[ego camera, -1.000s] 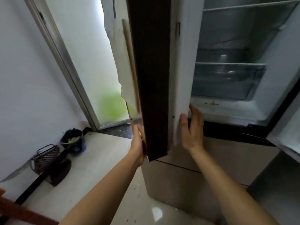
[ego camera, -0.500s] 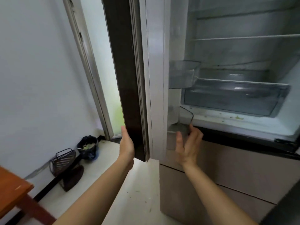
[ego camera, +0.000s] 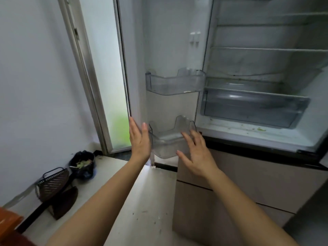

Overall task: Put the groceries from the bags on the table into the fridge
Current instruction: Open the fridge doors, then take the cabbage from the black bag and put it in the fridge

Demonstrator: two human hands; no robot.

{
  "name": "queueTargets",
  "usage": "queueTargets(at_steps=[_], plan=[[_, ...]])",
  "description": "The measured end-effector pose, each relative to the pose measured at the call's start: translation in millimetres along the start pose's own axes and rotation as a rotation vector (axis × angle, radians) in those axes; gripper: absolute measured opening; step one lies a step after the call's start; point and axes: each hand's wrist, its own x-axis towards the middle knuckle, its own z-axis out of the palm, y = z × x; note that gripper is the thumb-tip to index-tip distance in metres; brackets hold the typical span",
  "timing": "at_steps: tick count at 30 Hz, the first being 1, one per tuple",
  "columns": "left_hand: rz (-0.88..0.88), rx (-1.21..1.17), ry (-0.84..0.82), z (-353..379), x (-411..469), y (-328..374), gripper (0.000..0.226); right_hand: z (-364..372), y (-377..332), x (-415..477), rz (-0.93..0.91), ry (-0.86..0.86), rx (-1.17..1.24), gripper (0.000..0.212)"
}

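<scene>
The fridge point(ego camera: 266, 137) stands open with bare shelves and a clear crisper drawer point(ego camera: 252, 107). Its left door point(ego camera: 168, 41) is swung wide, showing two clear door bins, an upper bin point(ego camera: 174, 82) and a lower bin point(ego camera: 168, 141). My left hand point(ego camera: 139, 139) is flat and open against the door's lower outer edge. My right hand point(ego camera: 197, 153) hovers open with fingers spread just in front of the lower bin, holding nothing. No groceries or bags are in view.
Beige lower fridge drawers point(ego camera: 248, 189) sit below the open compartment. On the floor at left are a small bin with a dark bag point(ego camera: 82, 164), a dark wire basket point(ego camera: 53, 181) and a dustpan point(ego camera: 63, 203). An orange table corner point(ego camera: 8, 222) shows bottom left. A frosted glass door point(ego camera: 104, 68) stands behind.
The left fridge door has swung from nearly edge-on to fully open, exposing its bins. Both hands have let go of the door edge and are now spread open.
</scene>
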Motion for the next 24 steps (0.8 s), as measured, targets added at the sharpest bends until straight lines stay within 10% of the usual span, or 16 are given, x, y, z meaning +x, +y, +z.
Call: queueTargets(at_steps=[13, 24], plan=[[-0.045, 0.075, -0.060, -20, 8, -7, 0.061, 23, -7, 14, -0.089, 0.249, -0.105, 0.060], [-0.249, 1.003, 0.313, -193, -140, -82, 0.073, 129, -146, -9, -0.586, 0.276, 0.184, 0.074]])
